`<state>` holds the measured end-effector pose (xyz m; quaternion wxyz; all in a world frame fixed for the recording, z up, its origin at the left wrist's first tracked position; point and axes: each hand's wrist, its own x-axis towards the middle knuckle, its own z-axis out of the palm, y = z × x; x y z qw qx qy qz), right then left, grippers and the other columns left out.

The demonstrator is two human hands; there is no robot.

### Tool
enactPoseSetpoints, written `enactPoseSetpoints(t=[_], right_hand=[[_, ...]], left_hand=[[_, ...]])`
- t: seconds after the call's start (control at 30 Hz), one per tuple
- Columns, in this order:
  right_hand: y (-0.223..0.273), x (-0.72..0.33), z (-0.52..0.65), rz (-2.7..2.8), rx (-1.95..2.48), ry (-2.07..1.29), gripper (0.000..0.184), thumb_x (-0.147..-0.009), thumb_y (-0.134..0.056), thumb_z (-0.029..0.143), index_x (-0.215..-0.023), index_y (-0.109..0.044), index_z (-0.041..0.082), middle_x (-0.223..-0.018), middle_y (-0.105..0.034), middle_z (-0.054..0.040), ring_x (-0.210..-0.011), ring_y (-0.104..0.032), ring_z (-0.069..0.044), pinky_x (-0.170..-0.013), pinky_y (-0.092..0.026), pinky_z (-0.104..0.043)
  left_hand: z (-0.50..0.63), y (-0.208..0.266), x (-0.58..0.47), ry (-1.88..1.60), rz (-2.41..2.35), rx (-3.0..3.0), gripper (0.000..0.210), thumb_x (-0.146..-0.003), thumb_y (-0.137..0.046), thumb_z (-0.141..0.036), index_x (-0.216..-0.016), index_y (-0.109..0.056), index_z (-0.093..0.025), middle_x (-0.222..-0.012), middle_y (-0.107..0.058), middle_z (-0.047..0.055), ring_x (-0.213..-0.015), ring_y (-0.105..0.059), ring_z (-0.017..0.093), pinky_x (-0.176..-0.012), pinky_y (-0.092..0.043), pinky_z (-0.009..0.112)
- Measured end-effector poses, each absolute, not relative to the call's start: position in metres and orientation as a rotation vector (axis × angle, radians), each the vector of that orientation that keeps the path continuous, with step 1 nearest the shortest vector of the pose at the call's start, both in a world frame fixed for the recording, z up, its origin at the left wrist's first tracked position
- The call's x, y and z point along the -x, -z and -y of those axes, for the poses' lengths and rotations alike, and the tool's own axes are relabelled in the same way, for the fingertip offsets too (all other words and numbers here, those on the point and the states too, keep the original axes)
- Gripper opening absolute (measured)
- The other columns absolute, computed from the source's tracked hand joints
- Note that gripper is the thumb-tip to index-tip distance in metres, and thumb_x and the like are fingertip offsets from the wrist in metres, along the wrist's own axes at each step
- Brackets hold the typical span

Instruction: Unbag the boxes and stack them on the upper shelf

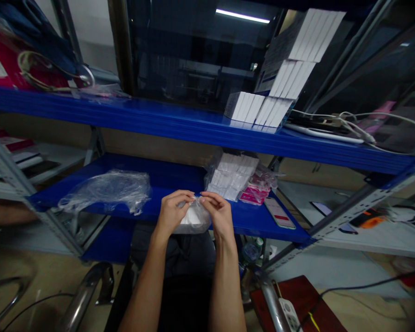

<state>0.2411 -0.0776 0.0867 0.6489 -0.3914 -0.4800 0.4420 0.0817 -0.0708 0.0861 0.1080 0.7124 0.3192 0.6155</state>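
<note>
Both hands meet at the front edge of the blue shelf, pinching the top of a clear plastic bag with something white inside. My left hand grips the bag's left side between thumb and fingers. On its right side, my right hand pinches the plastic near the opening. The fingertips of the two hands are close together. What the white content is, I cannot make out. Behind my right hand lies a larger clear bag of small white boxes, beside pink packets in plastic.
A pile of clear plastic bags lies on the shelf's left. A phone rests near its right end. Stacked white boxes and cables sit on the upper shelf. Below right is a power strip.
</note>
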Motion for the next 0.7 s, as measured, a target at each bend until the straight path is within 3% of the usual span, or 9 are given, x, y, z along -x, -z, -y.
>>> enactPoseSetpoints(t=[0.17,0.27,0.5,0.7], right_hand=[[-0.089,-0.242,0.079,1.246,0.928,-0.79,0.026,-0.084,-0.074,0.034,-0.108,-0.076,0.023,-0.092,-0.076,-0.0033,-0.085,-0.067,-0.019,-0.079,-0.05,-0.03],[-0.089,-0.241,0.079,1.32,0.953,-0.784,0.027,-0.087,-0.072,0.039,-0.108,-0.076,0.022,-0.096,-0.077,-0.0052,-0.086,-0.068,-0.021,-0.077,-0.05,-0.031],[-0.08,-0.242,0.075,1.263,1.019,-0.902,0.022,-0.072,-0.083,0.041,-0.079,-0.08,0.02,-0.079,-0.078,-0.0061,-0.074,-0.069,-0.022,-0.072,-0.052,-0.034],[-0.077,-0.241,0.07,0.937,0.874,-1.076,0.026,-0.057,-0.092,0.034,-0.075,-0.079,0.021,-0.076,-0.077,-0.004,-0.071,-0.069,-0.02,-0.072,-0.054,-0.034]], left_hand=[[0.07,-0.084,-0.081,-1.789,-0.933,-2.105,0.019,-0.083,-0.068,-0.004,-0.079,-0.077,-0.021,-0.095,-0.08,0.007,-0.09,-0.077,0.02,-0.086,-0.061,0.032],[0.069,-0.083,-0.081,-1.807,-0.923,-2.108,0.02,-0.083,-0.067,-0.002,-0.08,-0.077,-0.02,-0.095,-0.08,0.007,-0.09,-0.076,0.02,-0.085,-0.061,0.031],[0.069,-0.08,-0.081,-1.824,-0.924,-2.102,0.018,-0.085,-0.068,-0.006,-0.081,-0.077,-0.021,-0.096,-0.08,0.007,-0.092,-0.076,0.02,-0.086,-0.061,0.033],[0.07,-0.082,-0.083,-1.804,-0.868,-2.09,0.014,-0.086,-0.071,-0.011,-0.08,-0.077,-0.022,-0.094,-0.08,0.006,-0.091,-0.077,0.021,-0.086,-0.062,0.033]])
